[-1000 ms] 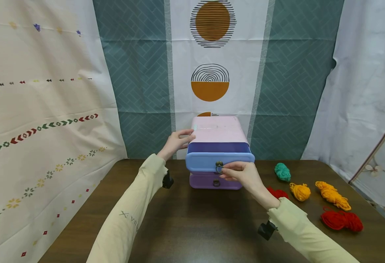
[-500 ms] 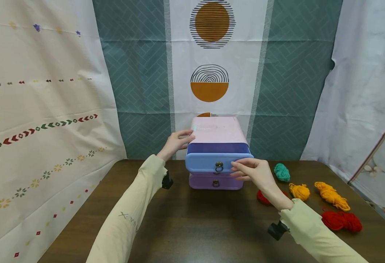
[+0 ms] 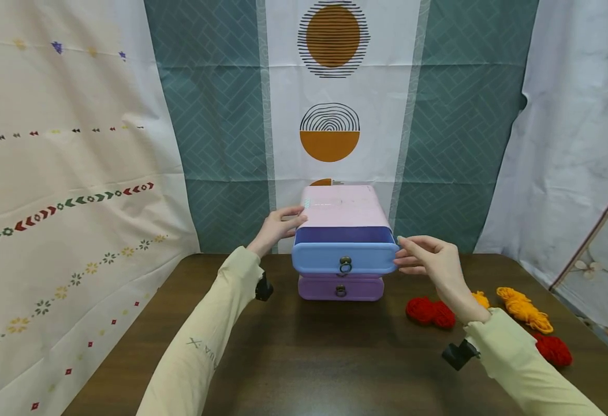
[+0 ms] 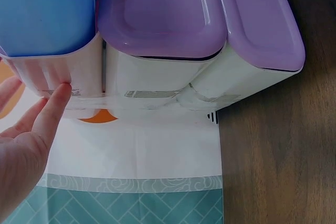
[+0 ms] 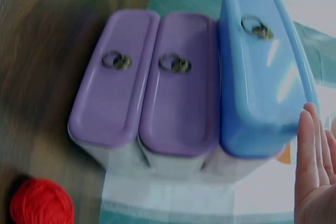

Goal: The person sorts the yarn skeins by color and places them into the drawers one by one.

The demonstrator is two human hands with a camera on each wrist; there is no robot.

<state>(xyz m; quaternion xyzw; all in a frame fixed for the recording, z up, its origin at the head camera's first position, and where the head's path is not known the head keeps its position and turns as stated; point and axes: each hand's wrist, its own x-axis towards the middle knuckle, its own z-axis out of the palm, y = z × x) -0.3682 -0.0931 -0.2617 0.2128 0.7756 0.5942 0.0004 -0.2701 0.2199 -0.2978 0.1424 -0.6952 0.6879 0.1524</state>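
A small drawer unit with a pink top (image 3: 342, 205) stands at the back of the table. Its blue top drawer (image 3: 316, 258) is pulled partway out, and a bronze ring pull (image 3: 345, 266) hangs on the front. Two purple drawers (image 5: 181, 93) below it are closed. My left hand (image 3: 279, 226) rests against the unit's upper left side, its fingertips touching the casing in the left wrist view. At the blue drawer's right front corner is my right hand (image 3: 436, 263), fingers mostly straight and holding nothing. Whether its fingertips touch the drawer I cannot tell.
Right of the unit lie a red yarn bundle (image 3: 431, 312), a yellow skein (image 3: 524, 309) and another red bundle (image 3: 555, 349). A yellow ball (image 3: 481, 298) is partly behind the right wrist. Patterned cloths (image 3: 220, 144) hang behind the table (image 3: 324, 358).
My right hand has let go of the ring pull and moved right along the blue drawer's front to its right corner. The left hand and the drawer stay put.
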